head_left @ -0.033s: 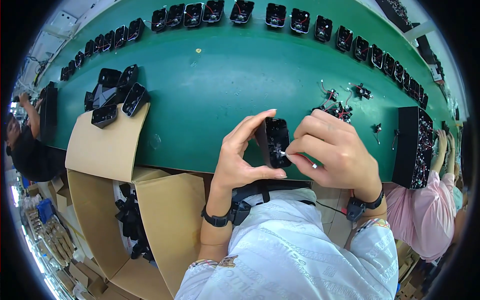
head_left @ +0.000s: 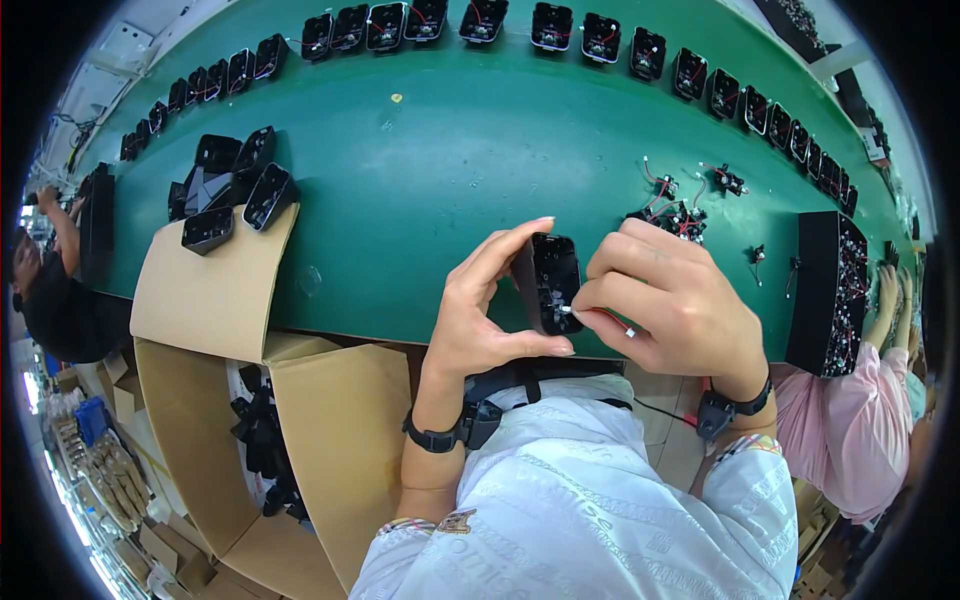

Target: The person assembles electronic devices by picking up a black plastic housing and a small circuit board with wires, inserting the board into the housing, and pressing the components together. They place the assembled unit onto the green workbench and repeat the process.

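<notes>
A black plastic housing [head_left: 556, 262], open side up, is gripped along its edges by my left hand [head_left: 478, 305], thumb at the near end and fingers at the far side. My right hand [head_left: 672, 300] pinches a small white connector [head_left: 567, 309] at the housing's lower inside. From under those fingers a short red wire ends in another white plug [head_left: 630, 332]. What the pinched piece joins to inside the housing is too small to tell. Past my right hand lies a pile of small black parts with red wires [head_left: 683, 222].
Black housings with wired parts [head_left: 551, 28] line the table's far edge. More housings [head_left: 268, 197] are heaped at left, by an open cardboard box [head_left: 340, 450]. A black bin of small parts [head_left: 818, 290] stands right, near a person in pink [head_left: 850, 430].
Almost nothing differs. The red wire below my right fingers shows a little more, and my right wrist has shifted slightly; both hands keep their grip.
</notes>
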Action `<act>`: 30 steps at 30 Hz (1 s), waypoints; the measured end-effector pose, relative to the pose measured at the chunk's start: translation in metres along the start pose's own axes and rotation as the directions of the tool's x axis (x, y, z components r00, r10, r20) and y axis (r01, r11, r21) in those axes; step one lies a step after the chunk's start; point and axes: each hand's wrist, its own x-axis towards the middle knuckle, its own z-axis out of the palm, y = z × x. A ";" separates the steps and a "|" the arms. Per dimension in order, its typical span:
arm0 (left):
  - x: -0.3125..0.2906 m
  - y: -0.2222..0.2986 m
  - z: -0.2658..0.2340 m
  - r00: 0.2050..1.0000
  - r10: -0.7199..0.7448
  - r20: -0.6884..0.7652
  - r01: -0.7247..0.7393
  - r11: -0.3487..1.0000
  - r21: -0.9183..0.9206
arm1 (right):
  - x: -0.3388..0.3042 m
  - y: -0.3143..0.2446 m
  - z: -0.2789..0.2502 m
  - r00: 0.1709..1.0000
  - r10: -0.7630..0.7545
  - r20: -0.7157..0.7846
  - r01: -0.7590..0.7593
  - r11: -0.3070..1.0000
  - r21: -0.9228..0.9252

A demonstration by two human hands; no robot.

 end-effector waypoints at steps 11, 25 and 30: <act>-0.001 0.000 0.002 1.000 -0.017 0.001 0.017 0.992 0.125 | 0.015 -0.001 -0.007 0.980 -0.064 0.188 0.081 0.993 -0.089; 0.006 0.008 0.000 0.999 -0.032 -0.005 0.032 0.945 0.326 | 0.022 0.003 -0.004 0.955 0.003 0.297 0.054 0.982 -0.183; 0.001 0.012 -0.007 0.995 -0.089 -0.049 0.099 0.958 0.268 | 0.022 0.005 0.011 0.991 0.086 0.106 -0.084 0.996 -0.030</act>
